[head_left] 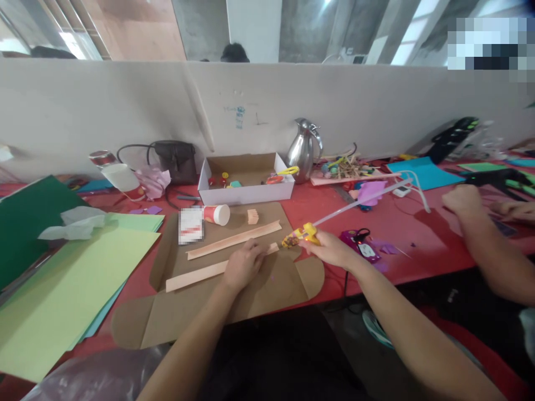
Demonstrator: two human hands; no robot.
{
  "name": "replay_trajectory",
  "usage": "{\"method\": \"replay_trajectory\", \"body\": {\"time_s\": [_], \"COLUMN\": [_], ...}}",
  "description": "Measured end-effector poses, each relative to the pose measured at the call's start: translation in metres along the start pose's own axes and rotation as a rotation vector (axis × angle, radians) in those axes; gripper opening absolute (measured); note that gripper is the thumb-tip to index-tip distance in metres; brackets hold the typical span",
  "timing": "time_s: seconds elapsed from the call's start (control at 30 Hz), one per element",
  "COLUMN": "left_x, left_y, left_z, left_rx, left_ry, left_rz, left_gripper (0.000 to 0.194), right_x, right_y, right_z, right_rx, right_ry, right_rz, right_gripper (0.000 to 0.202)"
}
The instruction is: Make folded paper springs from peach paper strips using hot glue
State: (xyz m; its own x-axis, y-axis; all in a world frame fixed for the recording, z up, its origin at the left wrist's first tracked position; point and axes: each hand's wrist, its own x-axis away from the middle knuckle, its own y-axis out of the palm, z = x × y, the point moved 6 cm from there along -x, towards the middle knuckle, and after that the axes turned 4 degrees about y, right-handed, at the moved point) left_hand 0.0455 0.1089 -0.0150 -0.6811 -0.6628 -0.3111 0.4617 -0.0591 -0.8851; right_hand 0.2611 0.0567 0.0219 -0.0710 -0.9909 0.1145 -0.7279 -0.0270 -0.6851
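My right hand (332, 250) is wrapped round a yellow hot glue gun (310, 231). A long clear glue stick (355, 206) runs out of its back, up to the right. The gun's nozzle points left, close to the right end of a flat peach strip (192, 277); whether they touch I cannot tell. My left hand (243, 264) lies over the middle of that strip with its fingers curled on it, hiding part of it. Just behind is a second, folded peach strip (234, 239). Both strips lie on an unfolded brown cardboard box (267, 289).
Behind the cardboard stand a white box (246, 195) with scissors and a steel jug (301, 150). A paper cup (217, 215) lies on its side. Coloured paper sheets (83, 284) are at left. A purple device (361, 246) and another person's arm (480, 239) are at right.
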Motion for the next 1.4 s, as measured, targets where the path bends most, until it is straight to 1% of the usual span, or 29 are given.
{"method": "replay_trajectory", "body": {"time_s": [0.1,0.17,0.27,0.4,0.5,0.63,0.77,0.87,0.97,1.03,1.07,1.17,1.23,1.27,1.33,1.4], "left_x": [0.001,0.001,0.001,0.000,0.000,-0.001,0.000,0.000,0.001,0.001,0.001,0.000,0.000,0.000,0.000,0.000], "left_y": [0.000,0.001,0.001,0.001,0.002,0.003,0.003,0.003,0.002,0.002,0.001,0.001,0.001,0.002,0.002,0.003], "left_z": [-0.001,-0.001,-0.001,-0.001,-0.001,0.000,0.000,0.000,0.001,0.003,0.004,0.008,0.011,0.012,0.014,0.015], "left_rx": [0.020,0.025,0.001,-0.023,-0.022,-0.048,-0.070,-0.078,-0.102,-0.127,-0.142,-0.183,-0.207,-0.219,-0.249,-0.281], "left_ry": [0.021,0.027,0.021,0.010,0.010,-0.012,-0.034,-0.028,-0.025,-0.027,-0.028,-0.031,-0.034,-0.035,-0.036,-0.030], "left_rz": [0.015,0.022,0.017,0.005,-0.005,-0.034,-0.052,-0.064,-0.082,-0.098,-0.107,-0.143,-0.163,-0.172,-0.189,-0.209], "left_gripper": [0.030,0.031,0.033,0.034,0.034,0.034,0.035,0.036,0.037,0.037,0.037,0.038,0.040,0.040,0.042,0.044], "right_x": [-0.001,-0.001,-0.002,-0.003,-0.004,-0.005,-0.001,0.003,0.006,0.004,0.002,-0.012,-0.029,-0.039,-0.061,-0.082], "right_y": [0.008,0.010,0.009,0.006,0.005,0.004,0.005,0.005,0.003,-0.002,-0.006,-0.018,-0.023,-0.025,-0.029,-0.033], "right_z": [-0.004,-0.006,-0.005,-0.004,-0.003,-0.005,-0.014,-0.024,-0.028,-0.024,-0.021,-0.004,0.013,0.021,0.035,0.043], "right_rx": [0.076,0.106,0.128,0.108,0.139,0.270,0.443,0.555,0.603,0.563,0.508,0.206,0.005,-0.049,-0.045,0.017], "right_ry": [0.016,0.038,0.075,0.042,0.037,0.066,0.091,0.076,0.068,0.075,0.079,0.118,0.196,0.248,0.320,0.359], "right_rz": [0.008,0.022,0.036,0.048,0.065,0.066,0.056,0.064,0.079,0.107,0.129,0.172,0.178,0.192,0.211,0.235], "right_gripper": [0.037,0.036,0.036,0.035,0.035,0.039,0.045,0.045,0.044,0.042,0.042,0.042,0.044,0.044,0.043,0.039]}}
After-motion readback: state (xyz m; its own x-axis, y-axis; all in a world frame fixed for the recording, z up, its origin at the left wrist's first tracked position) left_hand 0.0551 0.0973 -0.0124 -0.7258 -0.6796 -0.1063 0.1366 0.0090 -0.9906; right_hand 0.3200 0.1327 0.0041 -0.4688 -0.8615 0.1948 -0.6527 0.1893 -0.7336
